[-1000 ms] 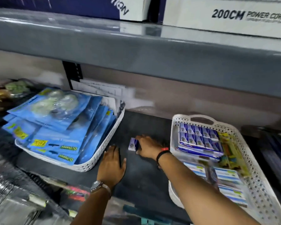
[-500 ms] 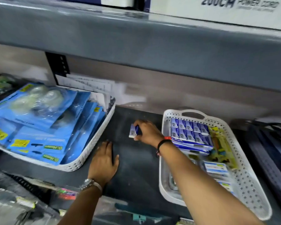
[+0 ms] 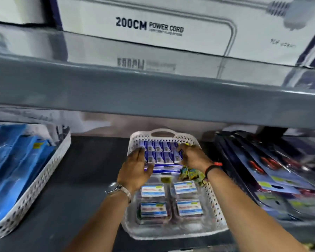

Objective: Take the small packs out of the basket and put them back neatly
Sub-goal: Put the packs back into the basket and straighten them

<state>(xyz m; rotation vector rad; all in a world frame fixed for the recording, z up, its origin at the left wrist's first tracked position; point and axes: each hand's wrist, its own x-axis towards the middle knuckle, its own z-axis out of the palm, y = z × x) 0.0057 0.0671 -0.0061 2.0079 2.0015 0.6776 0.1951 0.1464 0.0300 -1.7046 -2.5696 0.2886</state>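
A white perforated basket (image 3: 213,202) stands on the dark shelf, with two rows of small blue packs (image 3: 159,152) standing at its far end. My left hand (image 3: 136,170) rests with spread fingers against the left end of those rows. My right hand (image 3: 193,157) is curled over their right end, fingers closed on a small blue pack pressed in there. The basket's near half holds several flat packs with white and blue labels (image 3: 153,190). Colourful sachets (image 3: 189,174) lie under my right wrist.
A second white basket (image 3: 31,188) full of large blue packets (image 3: 11,160) stands at the left. Carded goods (image 3: 273,170) lean at the right. A grey shelf (image 3: 153,91) overhangs closely, carrying a power cord box (image 3: 149,26). Bare dark shelf (image 3: 91,179) lies between the baskets.
My right hand carried the small pack from the bare shelf over into the basket. My left hand left the shelf and came to the rows' left end. The view swung right.
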